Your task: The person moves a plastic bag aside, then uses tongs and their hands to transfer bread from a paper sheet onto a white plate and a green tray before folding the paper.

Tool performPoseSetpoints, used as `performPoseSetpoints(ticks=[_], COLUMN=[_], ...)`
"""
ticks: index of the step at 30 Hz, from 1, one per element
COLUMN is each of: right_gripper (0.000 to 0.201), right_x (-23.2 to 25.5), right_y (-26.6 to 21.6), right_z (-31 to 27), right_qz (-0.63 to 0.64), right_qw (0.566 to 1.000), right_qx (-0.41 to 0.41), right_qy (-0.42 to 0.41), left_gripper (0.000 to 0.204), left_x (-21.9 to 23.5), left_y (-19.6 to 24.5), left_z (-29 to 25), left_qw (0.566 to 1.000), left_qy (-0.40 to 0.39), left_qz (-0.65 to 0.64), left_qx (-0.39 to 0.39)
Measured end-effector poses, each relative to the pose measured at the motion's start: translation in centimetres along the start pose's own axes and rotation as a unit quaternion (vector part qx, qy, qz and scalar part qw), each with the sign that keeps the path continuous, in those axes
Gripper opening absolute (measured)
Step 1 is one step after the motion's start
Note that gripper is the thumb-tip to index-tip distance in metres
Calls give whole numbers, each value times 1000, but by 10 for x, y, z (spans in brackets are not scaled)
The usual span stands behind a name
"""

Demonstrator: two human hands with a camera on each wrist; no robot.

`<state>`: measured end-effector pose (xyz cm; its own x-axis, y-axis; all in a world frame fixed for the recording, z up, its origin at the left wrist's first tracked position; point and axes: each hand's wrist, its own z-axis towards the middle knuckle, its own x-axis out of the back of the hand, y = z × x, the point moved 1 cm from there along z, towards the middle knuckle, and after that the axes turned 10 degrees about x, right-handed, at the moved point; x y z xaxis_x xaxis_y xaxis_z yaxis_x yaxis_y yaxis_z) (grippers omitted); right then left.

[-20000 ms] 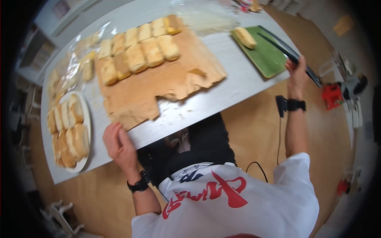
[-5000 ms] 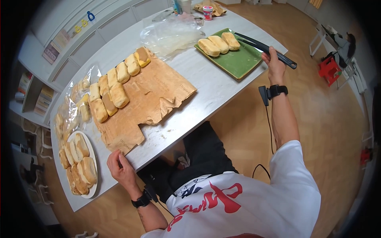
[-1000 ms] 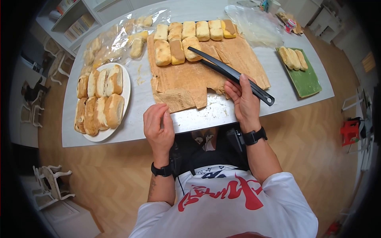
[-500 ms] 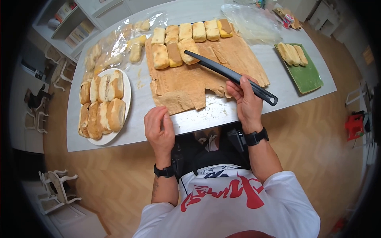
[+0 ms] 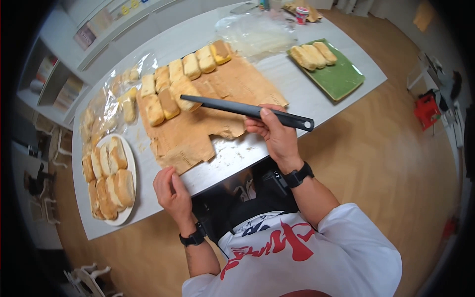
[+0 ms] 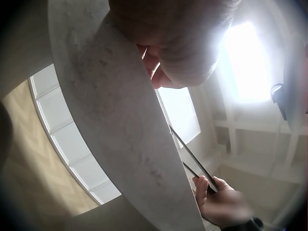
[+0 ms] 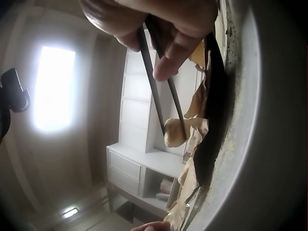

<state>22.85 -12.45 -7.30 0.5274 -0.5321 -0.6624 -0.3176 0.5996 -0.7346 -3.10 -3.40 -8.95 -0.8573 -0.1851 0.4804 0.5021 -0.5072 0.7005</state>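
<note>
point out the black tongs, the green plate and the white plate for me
black tongs (image 5: 225, 104): head view, on the long arm
green plate (image 5: 345, 79): head view, on a bare part of its surface
white plate (image 5: 131, 158): head view, on its rim

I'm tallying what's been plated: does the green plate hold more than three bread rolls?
No, exactly three bread rolls lie side by side at one end of the green plate.

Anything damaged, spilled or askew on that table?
Yes. The paper has a ragged near edge with a notch missing, so it looks torn; crumbs litter the table there. The roll between the tongs sits askew to its row, probably just from handling.
</note>
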Motion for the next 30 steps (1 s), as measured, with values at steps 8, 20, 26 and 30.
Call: performPoseSetpoints(ticks=[8,20,26,30], right_gripper=[22,24,22,22], right_x=[15,45,71,107], right_y=[-18,-45,-68,-106], right_z=[10,22,35,56], right_qz=[-10,-48,-52,-64], right_qw=[1000,998,996,986], right_qx=[18,34,65,128], right_qy=[-8,-2,22,84], left_gripper=[13,13,13,13], left_x=[1,0,0,-1], left_y=[5,5,6,4], left_z=[-1,-1,-1,0], left_qw=[1000,1000,1000,1000], left_qy=[-11,-16,-15,-17], left_qz=[11,18,22,22], left_qx=[4,-6,-11,-11])
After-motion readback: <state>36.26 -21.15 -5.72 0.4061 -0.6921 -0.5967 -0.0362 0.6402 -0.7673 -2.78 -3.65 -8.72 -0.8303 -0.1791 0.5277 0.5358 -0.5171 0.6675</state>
